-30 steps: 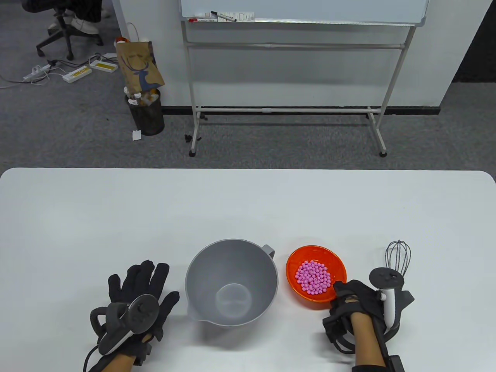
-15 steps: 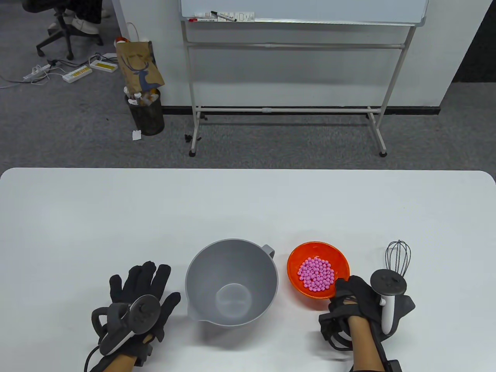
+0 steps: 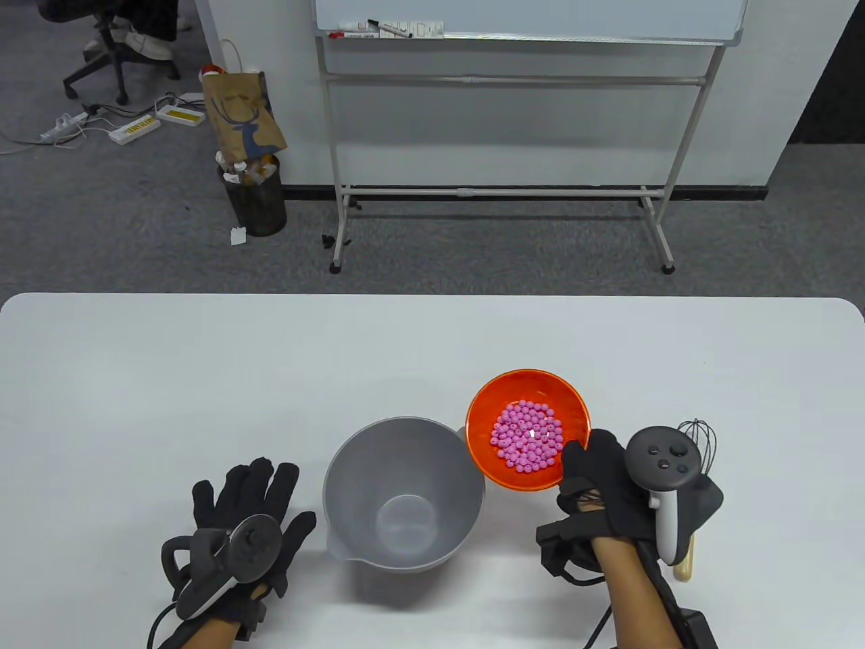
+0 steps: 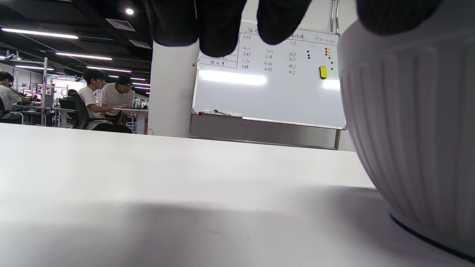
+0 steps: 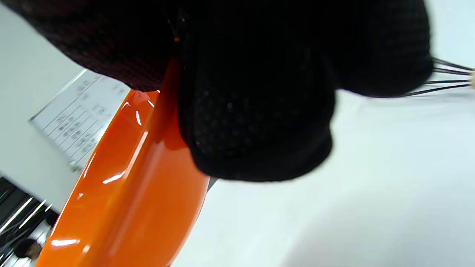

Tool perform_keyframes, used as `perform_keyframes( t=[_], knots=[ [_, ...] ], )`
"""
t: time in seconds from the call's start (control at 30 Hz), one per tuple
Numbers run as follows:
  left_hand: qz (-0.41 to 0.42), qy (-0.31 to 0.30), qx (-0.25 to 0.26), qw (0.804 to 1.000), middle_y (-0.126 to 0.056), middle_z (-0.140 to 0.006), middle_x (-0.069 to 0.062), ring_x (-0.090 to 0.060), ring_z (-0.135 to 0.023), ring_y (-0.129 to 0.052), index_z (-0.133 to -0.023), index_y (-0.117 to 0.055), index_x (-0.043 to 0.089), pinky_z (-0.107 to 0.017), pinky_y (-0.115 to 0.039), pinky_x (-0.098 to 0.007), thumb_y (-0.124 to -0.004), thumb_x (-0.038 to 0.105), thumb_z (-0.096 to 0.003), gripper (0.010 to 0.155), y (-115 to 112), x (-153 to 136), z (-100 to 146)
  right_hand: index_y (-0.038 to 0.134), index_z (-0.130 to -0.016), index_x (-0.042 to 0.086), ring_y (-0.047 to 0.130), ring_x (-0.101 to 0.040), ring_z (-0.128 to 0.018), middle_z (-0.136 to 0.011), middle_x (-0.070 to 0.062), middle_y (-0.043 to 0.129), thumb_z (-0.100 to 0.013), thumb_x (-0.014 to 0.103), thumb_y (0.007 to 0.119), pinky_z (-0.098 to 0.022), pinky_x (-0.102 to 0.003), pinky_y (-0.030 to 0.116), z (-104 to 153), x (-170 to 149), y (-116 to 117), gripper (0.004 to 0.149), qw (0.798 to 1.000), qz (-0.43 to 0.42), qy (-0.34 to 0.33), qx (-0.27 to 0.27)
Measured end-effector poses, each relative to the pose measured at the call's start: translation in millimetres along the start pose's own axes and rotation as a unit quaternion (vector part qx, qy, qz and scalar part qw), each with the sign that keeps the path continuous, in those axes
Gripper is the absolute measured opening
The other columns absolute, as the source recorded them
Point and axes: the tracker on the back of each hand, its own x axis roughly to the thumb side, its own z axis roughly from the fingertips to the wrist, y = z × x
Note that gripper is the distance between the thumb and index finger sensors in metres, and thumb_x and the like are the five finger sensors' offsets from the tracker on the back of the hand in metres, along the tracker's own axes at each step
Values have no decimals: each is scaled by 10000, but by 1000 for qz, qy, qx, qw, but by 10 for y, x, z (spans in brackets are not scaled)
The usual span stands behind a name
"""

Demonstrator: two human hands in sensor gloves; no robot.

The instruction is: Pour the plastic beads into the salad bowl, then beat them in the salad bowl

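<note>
An orange bowl (image 3: 481, 412) full of pink beads (image 3: 528, 435) hangs above the table, its left rim over the right edge of the grey salad bowl (image 3: 351, 473). My right hand (image 3: 589, 466) pinches the orange bowl's near rim, thumb inside; in the right wrist view its fingers (image 5: 256, 122) press the orange wall (image 5: 133, 193). The salad bowl is empty and stands on the table; its ribbed side (image 4: 408, 141) fills the right of the left wrist view. My left hand (image 3: 250, 493) lies flat and open on the table to its left. A black whisk (image 3: 703, 443) lies behind my right hand, mostly hidden.
The white table (image 3: 203, 378) stretches wide behind the bowls. Beyond its far edge stand a whiteboard on a frame (image 3: 500, 189), a waste bin (image 3: 255, 199) with a paper bag, and an office chair (image 3: 101, 54). People sit at desks far off in the left wrist view.
My right hand has lifted the orange bowl off the table and carried it up and to the left, toward the salad bowl. The left hand has stayed put.
</note>
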Motion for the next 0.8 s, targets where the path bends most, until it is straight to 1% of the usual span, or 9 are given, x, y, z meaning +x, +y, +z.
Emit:
perform_keyframes(
  t=[0.17,0.3,0.4,0.5,0.53,0.6,0.63,0.7,0.8],
  knots=[
    [2,-1,-1,1000,-564,-1218,-85,-398,-1110,-604,-1108,-508,356,-725,-345,-737,-633,692,-469,732,3,-2,-2,827,-833,51,1098,-147,-108,-438,-78,1045,-435,386,879,-199,-360,893,236,394,268,522,994,73,-80,2],
    [2,-1,0,1000,-565,-1218,-84,-396,-1110,-605,-1109,-507,353,-725,-347,-737,-633,692,-470,735,3,-3,-4,834,-831,59,1097,-161,-109,-438,-85,1047,-432,379,887,-205,-370,889,491,695,494,515,974,153,-163,-38],
    [2,-3,-2,1000,-565,-1218,-86,-397,-1110,-606,-1110,-506,352,-725,-348,-737,-633,691,-470,735,1,-1,-4,838,-832,74,1100,-174,-124,-451,-80,1052,-431,381,891,-216,-377,888,770,907,693,508,927,251,-254,-112],
    [4,-5,-4,1000,-568,-1217,-84,-396,-1109,-608,-1109,-505,352,-725,-350,-736,-635,689,-470,734,3,-1,-3,847,-830,95,1098,-185,-134,-460,-69,1055,-429,381,895,-228,-383,884,1040,1027,901,496,853,348,-330,-203],
    [3,-6,-3,1000,-567,-1217,-83,-396,-1109,-608,-1110,-506,351,-725,-351,-736,-635,690,-470,736,5,-1,-3,849,-829,102,1097,-180,-134,-459,-62,1057,-426,387,894,-229,-378,885,1119,1050,971,495,821,379,-355,-237],
    [3,-6,-3,1000,-568,-1216,-86,-396,-1109,-607,-1109,-507,351,-725,-351,-735,-635,690,-470,735,5,1,-2,849,-832,111,1095,-186,-143,-467,-51,1058,-426,387,896,-239,-381,882,1212,1065,1073,493,782,407,-385,-272],
    [3,-7,-3,1000,-569,-1216,-85,-395,-1109,-609,-1110,-505,351,-725,-351,-736,-636,690,-469,736,6,2,-1,849,-832,115,1095,-187,-145,-470,-50,1058,-427,387,896,-241,-381,881,1224,1066,1088,490,776,411,-390,-276],
    [4,-7,-1,1000,-568,-1216,-84,-395,-1108,-609,-1110,-505,351,-725,-351,-736,-636,690,-469,737,8,5,-1,845,-838,123,1096,-192,-159,-481,-42,1060,-429,389,893,-251,-383,879,1266,1068,1133,490,755,425,-403,-294],
    [4,-8,1,1000,-569,-1216,-84,-396,-1109,-608,-1110,-504,351,-726,-352,-735,-634,690,-471,735,9,5,-2,846,-837,126,1096,-192,-164,-484,-38,1060,-428,391,893,-255,-383,878,1283,1071,1130,490,749,425,-410,-302]
  ],
)
